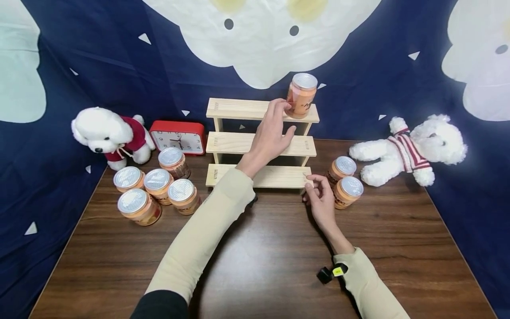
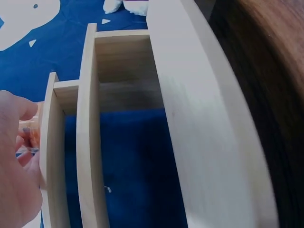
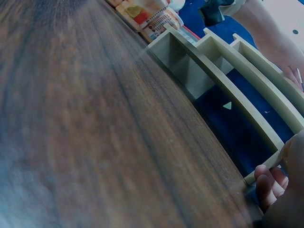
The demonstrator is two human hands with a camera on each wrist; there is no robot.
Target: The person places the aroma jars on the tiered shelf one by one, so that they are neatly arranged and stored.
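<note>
A three-step wooden shelf (image 1: pixel 283 177) stands at the back middle of the table. On the right end of its top step sits an upright can (image 1: pixel 304 95) with an orange label and silver lid. My left hand (image 1: pixel 268 133) reaches over the steps, its fingertips touching the can's left side while the thumb stands apart below. In the left wrist view, the left hand (image 2: pixel 16 166) partly hides that can (image 2: pixel 29 129). At the lowest step's right end, my right hand (image 1: pixel 320 201) pinches the board's edge; the right wrist view shows curled fingers (image 3: pixel 267 186) there.
Several like cans (image 1: pixel 139 207) stand in a group on the left. Two more cans (image 1: pixel 348 191) are right of my right hand. A red clock (image 1: pixel 178 137) and a white plush dog (image 1: pixel 105 133) stand back left; a striped-shirt plush bear (image 1: pixel 412 150) lies at right.
</note>
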